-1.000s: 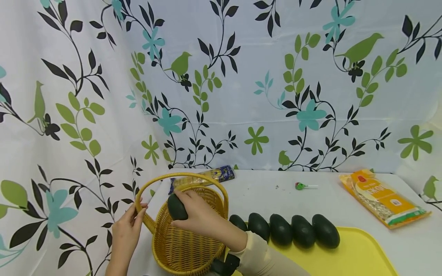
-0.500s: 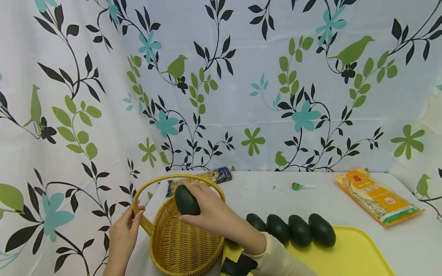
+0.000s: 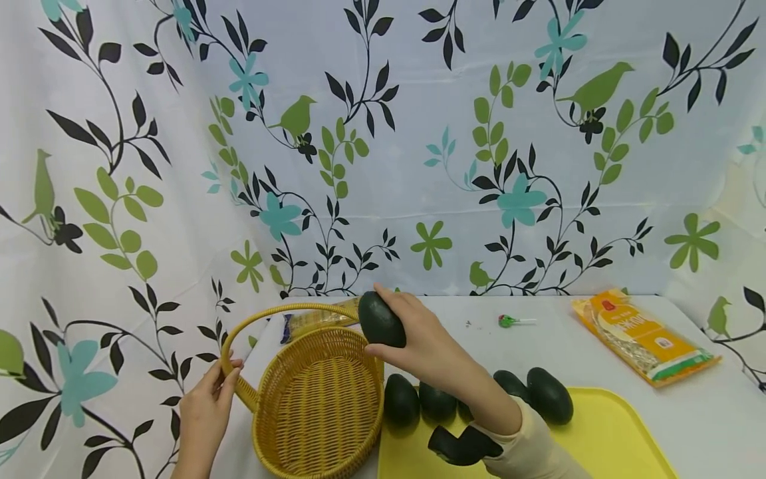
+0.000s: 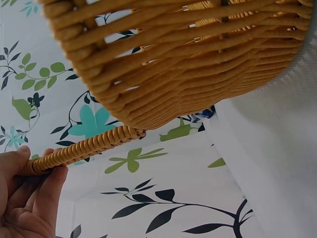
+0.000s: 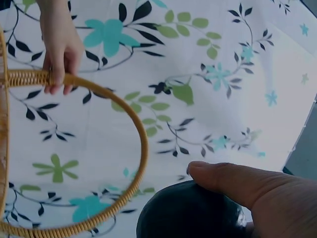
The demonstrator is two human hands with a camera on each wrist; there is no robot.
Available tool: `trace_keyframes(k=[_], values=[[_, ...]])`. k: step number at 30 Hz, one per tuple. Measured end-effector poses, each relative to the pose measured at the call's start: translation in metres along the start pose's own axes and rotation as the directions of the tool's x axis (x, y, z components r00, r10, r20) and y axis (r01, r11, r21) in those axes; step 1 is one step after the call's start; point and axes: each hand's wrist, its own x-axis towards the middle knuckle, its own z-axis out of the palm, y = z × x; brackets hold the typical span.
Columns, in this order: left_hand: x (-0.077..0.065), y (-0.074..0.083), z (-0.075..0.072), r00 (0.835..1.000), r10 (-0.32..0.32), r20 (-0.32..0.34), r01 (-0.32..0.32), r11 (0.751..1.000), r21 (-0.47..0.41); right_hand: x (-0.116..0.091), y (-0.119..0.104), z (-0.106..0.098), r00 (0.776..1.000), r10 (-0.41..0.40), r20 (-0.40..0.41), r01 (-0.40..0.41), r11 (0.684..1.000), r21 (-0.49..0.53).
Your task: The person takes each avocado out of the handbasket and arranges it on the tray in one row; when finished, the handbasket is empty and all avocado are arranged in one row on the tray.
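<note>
My right hand [image 3: 427, 339] was bare, and a cream long sleeve [image 3: 538, 449] covered that forearm, ending in a snug cuff at the wrist. A black strap-like mount [image 3: 461, 446] sat against that cuff. My left hand [image 3: 203, 416] was bare too, with short, unpainted nails and no rings.

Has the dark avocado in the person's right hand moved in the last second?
Yes. The avocado has gone up and right, from inside the basket to above its far right rim, gripped by the right hand.
</note>
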Motion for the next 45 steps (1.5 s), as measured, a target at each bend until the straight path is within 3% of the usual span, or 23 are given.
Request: trace_keyframes(k=[9,18,25,31,39,45], values=[[0.001,0.0,0.0,1.0,-0.01,0.003,0.01,1.0,-0.021,-0.011,0.017,-0.041,0.993,0.011,-0.118,-0.021,0.996,-0.088],[0.0,0.002,0.001,1.0,-0.016,-0.003,0.016,1.0,-0.022,-0.032,0.046,-0.08,0.98,0.089,-0.181,-0.117,0.981,-0.152],[0.0,0.0,0.0,1.0,-0.021,0.009,0.022,0.997,-0.075,-0.057,0.075,-0.115,0.952,0.183,-0.244,-0.238,0.946,-0.222],[-0.002,-0.001,0.0,1.0,-0.03,0.005,0.03,0.999,-0.045,-0.078,0.1,-0.142,0.929,0.23,-0.291,-0.303,0.923,-0.238],[-0.002,-0.003,0.001,1.0,0.002,-0.005,-0.003,0.999,-0.052,-0.097,0.123,-0.162,0.894,0.269,-0.359,-0.376,0.885,-0.273],[-0.001,0.0,0.002,0.999,-0.033,0.019,0.034,0.998,-0.058,-0.105,0.136,-0.168,0.886,0.299,-0.355,-0.406,0.87,-0.281]])
